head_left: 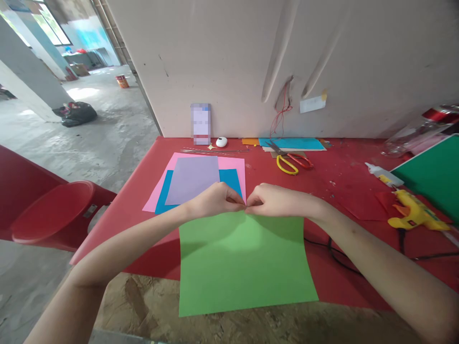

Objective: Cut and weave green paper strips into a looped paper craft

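A sheet of green paper [244,267] hangs in front of me, its lower part reaching past the table's front edge. My left hand [218,198] pinches its top edge near the middle. Right beside it, my right hand [263,199] pinches the same edge, the fingertips of both hands nearly meeting. Behind my left hand lie a purple sheet [195,177], a blue sheet [229,179] and a pink sheet [233,164], overlapping on the red table [139,186].
Scissors [287,163] with yellow and red handles lie near the wall. A yellow glue gun [418,212], its cord and a white glue bottle [383,176] are on the right. A phone [201,124] leans on the wall beside a white case [221,142]. A red stool [53,210] stands left.
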### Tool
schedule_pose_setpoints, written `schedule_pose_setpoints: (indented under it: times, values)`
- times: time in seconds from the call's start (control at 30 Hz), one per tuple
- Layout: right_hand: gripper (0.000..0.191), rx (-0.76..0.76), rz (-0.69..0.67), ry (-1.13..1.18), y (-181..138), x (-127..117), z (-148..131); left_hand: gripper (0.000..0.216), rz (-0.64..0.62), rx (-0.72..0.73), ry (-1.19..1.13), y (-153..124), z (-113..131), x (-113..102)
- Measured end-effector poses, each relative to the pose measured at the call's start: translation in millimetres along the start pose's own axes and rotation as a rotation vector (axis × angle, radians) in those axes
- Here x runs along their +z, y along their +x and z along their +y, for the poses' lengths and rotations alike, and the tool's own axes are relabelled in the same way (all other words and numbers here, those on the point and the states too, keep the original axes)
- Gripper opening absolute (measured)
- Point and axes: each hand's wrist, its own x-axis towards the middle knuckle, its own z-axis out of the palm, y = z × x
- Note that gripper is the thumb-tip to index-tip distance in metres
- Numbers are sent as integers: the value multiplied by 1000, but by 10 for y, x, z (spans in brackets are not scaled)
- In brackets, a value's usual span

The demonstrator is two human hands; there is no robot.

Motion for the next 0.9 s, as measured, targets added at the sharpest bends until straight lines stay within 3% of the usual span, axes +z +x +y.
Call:
schedule_pose_setpoints:
  times: [0.2, 0.53, 0.77, 0.9]
  values:
    - [34, 0, -10, 0, 43, 50, -60, 25, -8, 7, 39, 18, 4, 15]
    - [36, 0, -26, 73, -208, -1, 208, 20, 39, -146, 43, -155, -404, -239]
    - [25, -28, -14, 35, -70, 64, 70, 20, 6, -18, 23, -112, -36, -42]
    - [29, -12, 31, 19, 14, 146, -29, 19, -2, 39, 84, -49, 62, 69]
